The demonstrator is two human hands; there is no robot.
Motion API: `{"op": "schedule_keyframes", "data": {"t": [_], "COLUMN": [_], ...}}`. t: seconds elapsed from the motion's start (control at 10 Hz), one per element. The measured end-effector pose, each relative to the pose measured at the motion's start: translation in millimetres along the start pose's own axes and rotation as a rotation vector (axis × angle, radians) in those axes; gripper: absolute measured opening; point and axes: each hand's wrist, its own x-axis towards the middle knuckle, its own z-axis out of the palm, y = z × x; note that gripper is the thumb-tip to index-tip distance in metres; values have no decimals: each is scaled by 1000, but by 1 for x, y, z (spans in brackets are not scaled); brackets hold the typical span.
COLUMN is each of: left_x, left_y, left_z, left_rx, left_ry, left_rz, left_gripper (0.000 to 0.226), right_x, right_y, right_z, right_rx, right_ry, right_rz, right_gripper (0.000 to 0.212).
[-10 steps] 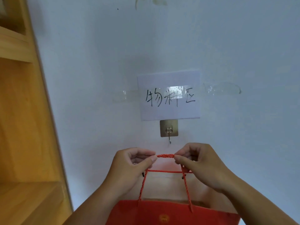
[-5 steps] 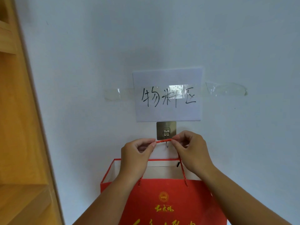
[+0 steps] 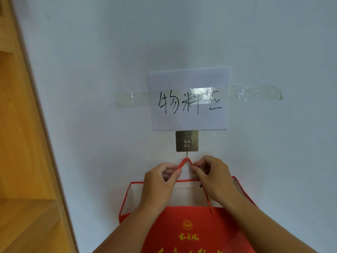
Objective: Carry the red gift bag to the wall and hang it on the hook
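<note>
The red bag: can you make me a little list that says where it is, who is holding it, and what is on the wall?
bag: red gift bag, open top, gold print on the front, close against the wall
handle: red rope handle, peaked up at the tip of the hook
hook: metal hook on a square plate stuck to the wall
left hand: left hand pinching the rope left of the peak
right hand: right hand pinching the rope right of the peak
sign: white paper sign, handwritten, taped above the hook
left edge: wooden shelf
</note>
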Motion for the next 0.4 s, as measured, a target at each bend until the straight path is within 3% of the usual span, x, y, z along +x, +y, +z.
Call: {"op": "schedule_keyframes", "data": {"t": [0.3, 0.4], "left_x": [-44, -69], "left_y": [3, 3], "left_z": [-15, -34], "left_rx": [172, 284], "left_ry": [49, 79], "left_rz": [70, 114], "left_gripper": [27, 19], "right_x": [-25, -34], "right_y": [2, -7], "right_z": [1, -13], "right_rx": [10, 6], "right_ry": [-82, -82], "right_rz": [-90, -78], "right_gripper": [6, 16]}}
